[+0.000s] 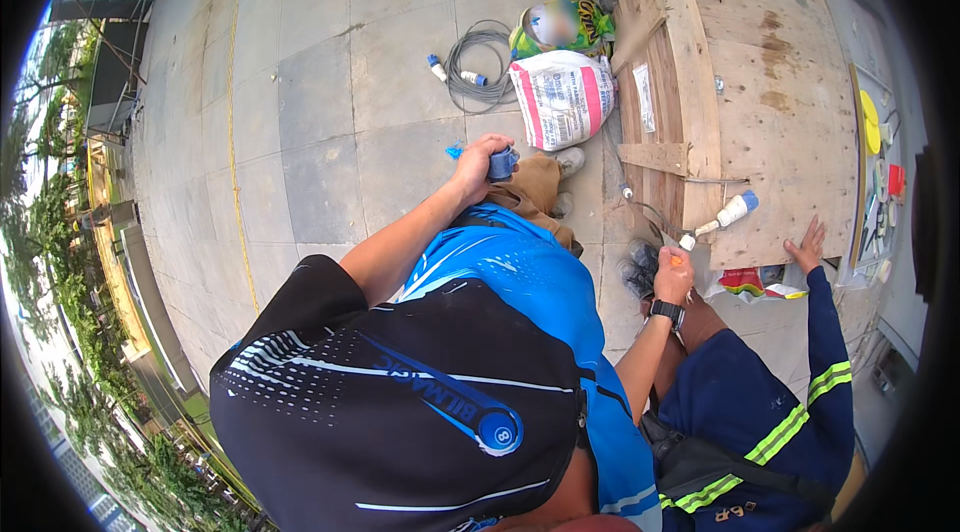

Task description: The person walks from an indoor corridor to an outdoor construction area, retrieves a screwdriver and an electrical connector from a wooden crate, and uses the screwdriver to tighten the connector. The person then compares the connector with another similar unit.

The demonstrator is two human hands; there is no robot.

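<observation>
My left hand (482, 170), out in front of me, is closed around a short blue cylindrical piece (502, 164); its exact kind is hard to make out. To the right, beside the near corner of a wooden crate, my right hand (673, 277) is closed on a small orange-ended object (677, 260), mostly hidden in the fingers. A dark watch is on that wrist. Just beyond it, a white connector end (687, 242) hangs near the crate's edge. A blue-and-white industrial plug (738, 207) lies on the crate top.
A co-worker in a navy sleeve with reflective bands rests a hand (807, 244) on the wooden crate (790, 142). A white-and-pink sack (565, 100), a green bag (530, 32) and coiled grey cable (480, 57) with blue plugs lie on the paved floor. Tools lie at far right.
</observation>
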